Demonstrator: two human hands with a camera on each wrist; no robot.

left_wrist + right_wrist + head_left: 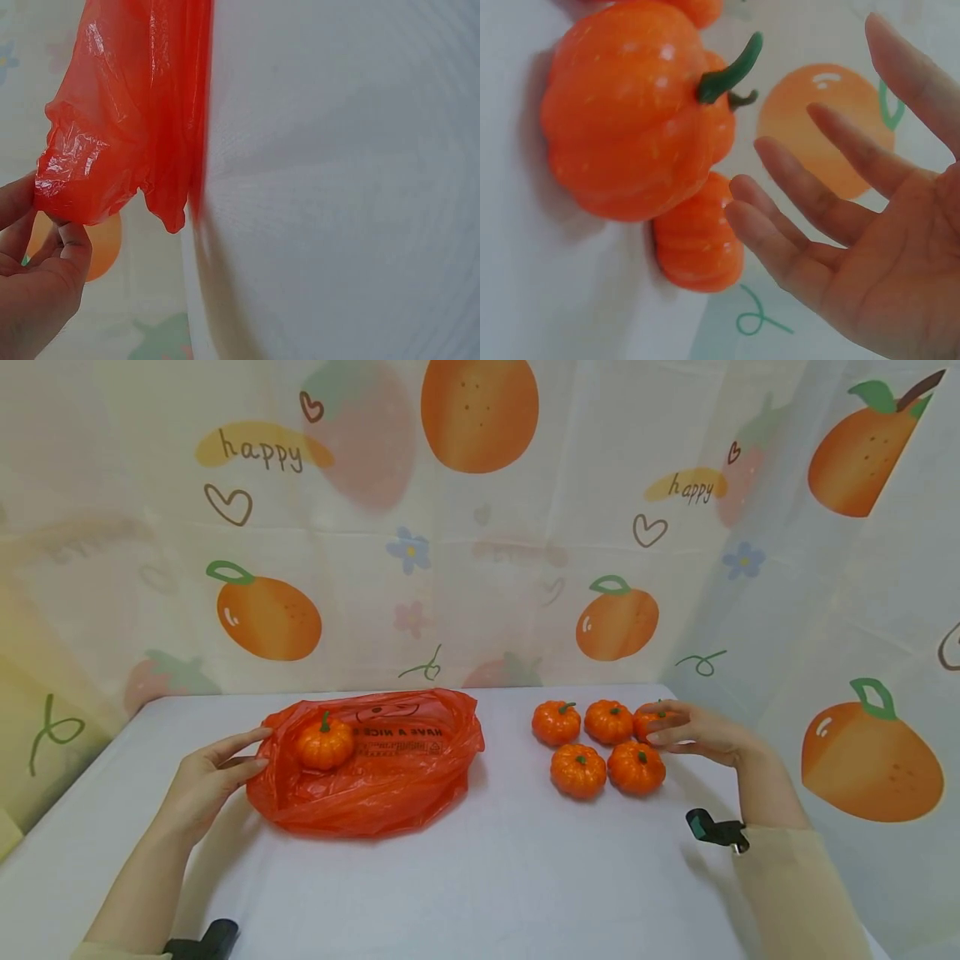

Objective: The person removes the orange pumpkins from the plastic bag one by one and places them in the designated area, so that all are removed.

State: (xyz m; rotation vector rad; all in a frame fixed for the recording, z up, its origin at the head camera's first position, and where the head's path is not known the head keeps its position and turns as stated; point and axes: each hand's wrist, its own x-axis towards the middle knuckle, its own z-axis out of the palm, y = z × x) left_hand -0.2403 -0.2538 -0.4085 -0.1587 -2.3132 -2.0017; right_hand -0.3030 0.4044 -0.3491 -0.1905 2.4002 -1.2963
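My left hand (201, 783) pinches the left edge of a red plastic bag (375, 806), whose mouth faces up and toward me. In the left wrist view, my thumb and fingers (73, 244) grip the bag's shiny rim. A small orange pumpkin (325, 745) with a green stem sits inside the bag at its left. My right hand (708, 731) hovers at the far right pumpkin (647, 721), partly covering it. The right wrist view has its fingers spread and holding nothing, beside a nearer pumpkin (630, 112).
Several pumpkins stand in a close group right of the bag, including a front left one (577, 771) and a front right one (636, 768). They rest on a white-covered table (495, 885). Behind hangs a fruit-patterned curtain (495, 568).
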